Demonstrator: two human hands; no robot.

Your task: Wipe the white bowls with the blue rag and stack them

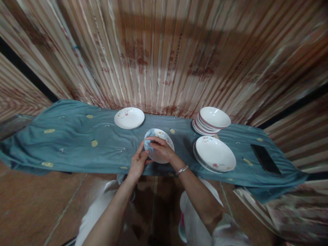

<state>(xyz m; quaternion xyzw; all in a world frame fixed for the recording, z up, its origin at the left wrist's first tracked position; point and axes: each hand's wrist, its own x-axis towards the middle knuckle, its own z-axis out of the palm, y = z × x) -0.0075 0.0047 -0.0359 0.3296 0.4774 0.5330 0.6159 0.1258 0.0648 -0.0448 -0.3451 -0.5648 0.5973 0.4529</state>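
Observation:
A white plate with a floral rim (164, 136) is held tilted above the near edge of the table. My left hand (139, 162) grips its left edge, thumb and fingers closed around the rim. Pressed against the plate's left side is a light blue cloth (149, 139), bunched under the fingers of my right hand (162, 147). That hand is closed on the cloth and covers part of the plate's face. A silver bangle circles the right wrist.
Flat plates (129, 118) lie at the back left of the teal tablecloth (74, 136). To the right stand a stack of bowls (214, 118) and a stack of floral plates (215, 153). A black phone (265, 159) rests near the right end. A patterned curtain (164, 61) hangs behind.

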